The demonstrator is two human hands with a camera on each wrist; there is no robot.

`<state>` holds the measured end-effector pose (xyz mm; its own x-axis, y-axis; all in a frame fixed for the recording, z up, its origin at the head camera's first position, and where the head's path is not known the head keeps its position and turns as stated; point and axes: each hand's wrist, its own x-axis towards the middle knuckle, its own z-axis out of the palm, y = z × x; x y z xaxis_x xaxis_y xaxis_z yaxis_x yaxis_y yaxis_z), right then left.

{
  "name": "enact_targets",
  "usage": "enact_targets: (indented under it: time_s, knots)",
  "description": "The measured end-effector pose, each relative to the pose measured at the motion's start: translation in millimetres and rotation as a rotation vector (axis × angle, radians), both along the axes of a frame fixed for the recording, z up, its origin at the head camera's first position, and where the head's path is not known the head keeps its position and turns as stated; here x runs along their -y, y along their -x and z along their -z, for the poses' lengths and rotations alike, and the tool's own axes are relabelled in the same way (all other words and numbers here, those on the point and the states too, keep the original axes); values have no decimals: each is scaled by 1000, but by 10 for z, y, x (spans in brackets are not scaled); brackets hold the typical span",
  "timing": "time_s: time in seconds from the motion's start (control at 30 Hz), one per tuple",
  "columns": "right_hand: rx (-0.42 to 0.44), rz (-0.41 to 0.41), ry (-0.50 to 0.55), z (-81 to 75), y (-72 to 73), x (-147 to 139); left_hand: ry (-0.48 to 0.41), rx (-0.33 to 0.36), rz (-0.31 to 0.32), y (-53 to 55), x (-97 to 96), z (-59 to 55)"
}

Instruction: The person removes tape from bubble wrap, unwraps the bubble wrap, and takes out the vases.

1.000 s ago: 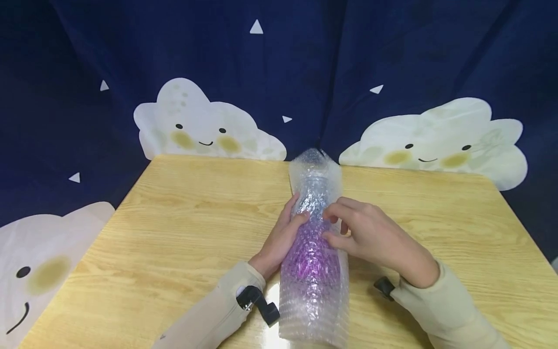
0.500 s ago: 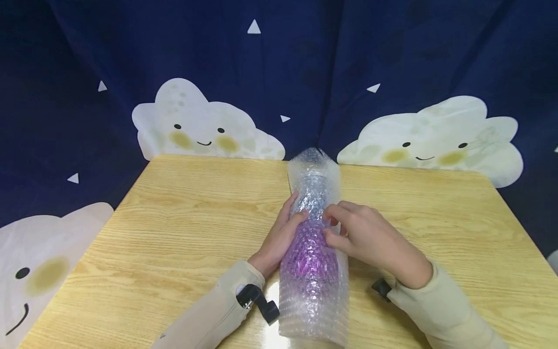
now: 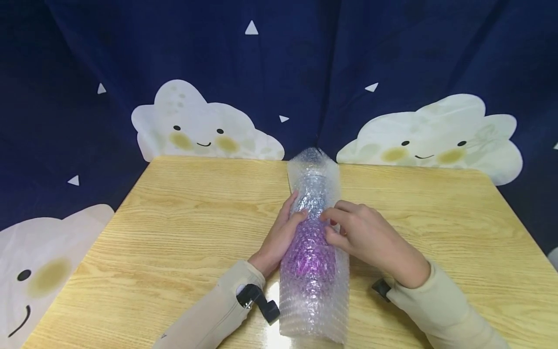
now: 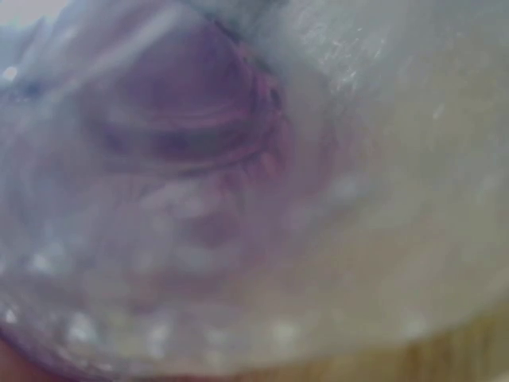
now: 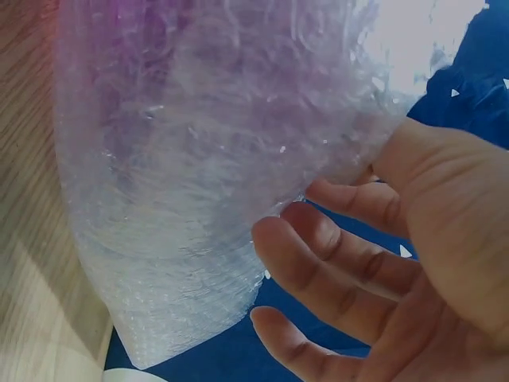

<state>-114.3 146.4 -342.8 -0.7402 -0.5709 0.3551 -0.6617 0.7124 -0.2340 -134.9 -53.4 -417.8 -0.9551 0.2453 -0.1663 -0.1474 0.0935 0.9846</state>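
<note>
A purple bottle rolled in clear bubble wrap (image 3: 311,271) lies lengthwise on the wooden table (image 3: 183,232), its far end at the table's back edge. My left hand (image 3: 283,235) cups the bundle's left side, thumb along it and fingers curved onto the top. My right hand (image 3: 366,237) sits on the right side, and its thumb and forefinger pinch the wrap on top of the bundle. The left wrist view is a close blur of purple bottle behind wrap (image 4: 199,159). In the right wrist view the wrap (image 5: 199,159) fills the frame, with my right hand's other fingers (image 5: 334,270) loosely curled below it.
A dark blue curtain with smiling white clouds (image 3: 205,126) hangs right behind and beside the table. Black camera clips sit on both beige sleeves (image 3: 257,298) (image 3: 382,287). Bare tabletop stretches to the left and right of the bundle.
My right hand's thumb and forefinger have crept slightly left across the top of the wrap. The left hand and the bundle stay put.
</note>
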Motion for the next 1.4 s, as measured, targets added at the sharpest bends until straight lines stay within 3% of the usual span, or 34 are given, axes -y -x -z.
enact_targets:
  time_s: [0.47,0.9,1.4]
  knots:
    - [-24,-1,-21,-19,-14,35,-5,7,6,2,11,10]
    - [-101,-43,-6,23,4,38,-14,12,10,8,12,11]
    - [-105,-31,-26,19,-4,60,-12,14,5,11,8,9]
